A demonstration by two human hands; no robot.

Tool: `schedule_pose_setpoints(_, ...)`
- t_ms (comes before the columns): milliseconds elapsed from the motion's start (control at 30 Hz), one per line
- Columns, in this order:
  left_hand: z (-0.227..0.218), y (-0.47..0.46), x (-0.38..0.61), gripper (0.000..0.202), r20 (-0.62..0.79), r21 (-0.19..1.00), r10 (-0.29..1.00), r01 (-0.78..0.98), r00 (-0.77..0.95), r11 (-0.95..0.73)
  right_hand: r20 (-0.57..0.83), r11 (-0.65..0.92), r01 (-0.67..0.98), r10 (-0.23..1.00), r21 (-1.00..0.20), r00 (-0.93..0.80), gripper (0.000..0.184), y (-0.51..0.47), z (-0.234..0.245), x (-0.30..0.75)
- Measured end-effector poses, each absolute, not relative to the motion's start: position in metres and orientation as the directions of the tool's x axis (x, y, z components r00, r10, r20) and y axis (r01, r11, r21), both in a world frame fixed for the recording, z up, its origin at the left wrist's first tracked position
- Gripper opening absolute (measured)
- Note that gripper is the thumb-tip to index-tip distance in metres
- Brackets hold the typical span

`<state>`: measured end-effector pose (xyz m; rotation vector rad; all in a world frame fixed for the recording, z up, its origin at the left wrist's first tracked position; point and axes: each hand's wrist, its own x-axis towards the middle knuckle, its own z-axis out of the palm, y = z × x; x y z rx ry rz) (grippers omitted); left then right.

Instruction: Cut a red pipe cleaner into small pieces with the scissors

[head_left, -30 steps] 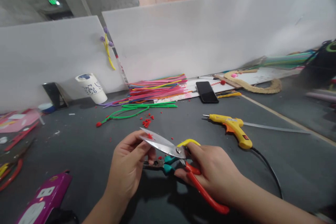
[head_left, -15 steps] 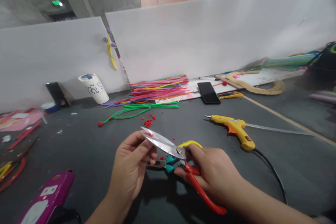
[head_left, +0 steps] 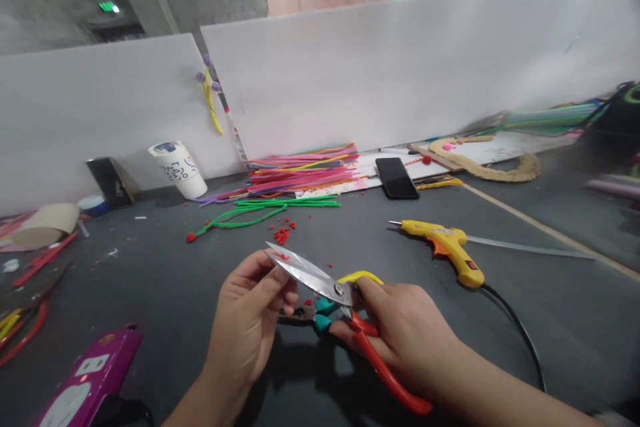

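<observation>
My right hand is closed around red-handled scissors, their blades pointing left and slightly parted. At the blade tips, my left hand pinches with thumb and forefinger. A small red piece shows between the blades at those fingers; its kind is too small to tell. Below the scissors lie pliers with teal grips, partly hidden by both hands. Red scraps are scattered on the table just beyond the blades. A green stem with a red tip rests farther left.
Colourful pipe cleaners are piled at the back beside a black phone. A yellow glue gun with a cord lies right. A paper cup stands back left. A purple device and another pair of scissors lie left.
The scissor blades have closed a little around the red piece. A pale cardboard roll has appeared at the far left, over the pink sheet. Both hands stay almost in place.
</observation>
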<state>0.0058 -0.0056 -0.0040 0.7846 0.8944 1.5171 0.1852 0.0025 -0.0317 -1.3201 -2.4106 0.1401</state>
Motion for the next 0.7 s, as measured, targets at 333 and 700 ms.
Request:
schedule_pose_setpoints(333,-0.0038,-0.0080,0.0094,0.002,0.074,0.891,0.977,-0.427,-0.202,-0.156,0.245,0.544,0.791,0.837,-0.280,-0.489,0.041,0.0024,-0.0303,0.1856)
schedule_pose_setpoints(700,-0.0026,-0.0087,0.0116,0.004,0.110,0.881,0.954,-0.418,-0.279,-0.224,0.248,0.548,0.787,0.834,-0.283,-0.492,0.039,0.0007,-0.0278,0.1824)
